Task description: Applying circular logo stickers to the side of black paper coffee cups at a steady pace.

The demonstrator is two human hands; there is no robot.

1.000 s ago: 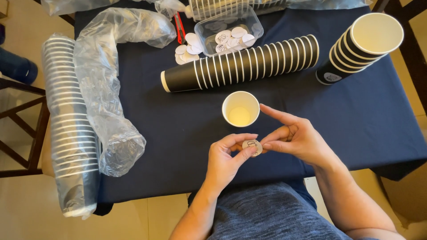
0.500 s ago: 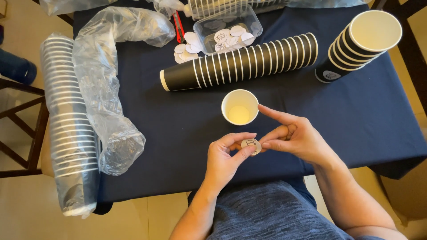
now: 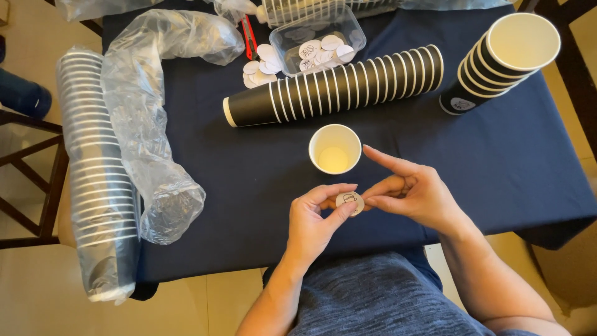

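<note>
round sticker face-up, pinched flat between left hand and right hand fingertips

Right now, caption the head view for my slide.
Both hands pinch a round sticker beside an upright paper cup.

The round sticker pinched between the left hand and right hand looks like smooth paper with a slight sheen, same as the loose stickers piled by the clear glossy plastic tub. The single cup is paper – matt cream inside – and the lying cup stack has a matt black ribbed outside with white rolled rims. The tablecloth is navy matt cloth, the empty sleeve is thin crinkly shiny plastic film, and the chair frame looks like dark wood.
</note>
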